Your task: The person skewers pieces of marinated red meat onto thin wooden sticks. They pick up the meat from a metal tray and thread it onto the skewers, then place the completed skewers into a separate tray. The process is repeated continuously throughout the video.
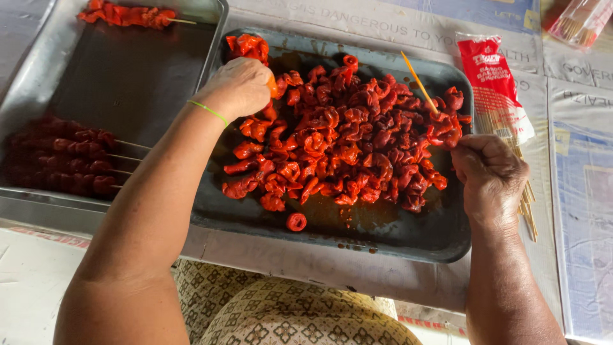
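Right hand (488, 176) is pinched shut on a thin bamboo skewer (418, 82) poking into the slippery red marinated meat pieces (345, 137), left hand (239, 86) curled closed over a piece at the pile's far edge, so a slick chunk could slide and that point might jab a finger.

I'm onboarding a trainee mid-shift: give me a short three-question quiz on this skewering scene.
1. True or false: the right hand holds a bamboo skewer with a meat piece on it.
2. Where do the finished skewers lie? A) left metal tray B) dark tray C) on the skewer packet
3. What is the left hand reaching into?

Key
1. True.
2. A.
3. The pile of red marinated meat in the dark tray, at its upper left.
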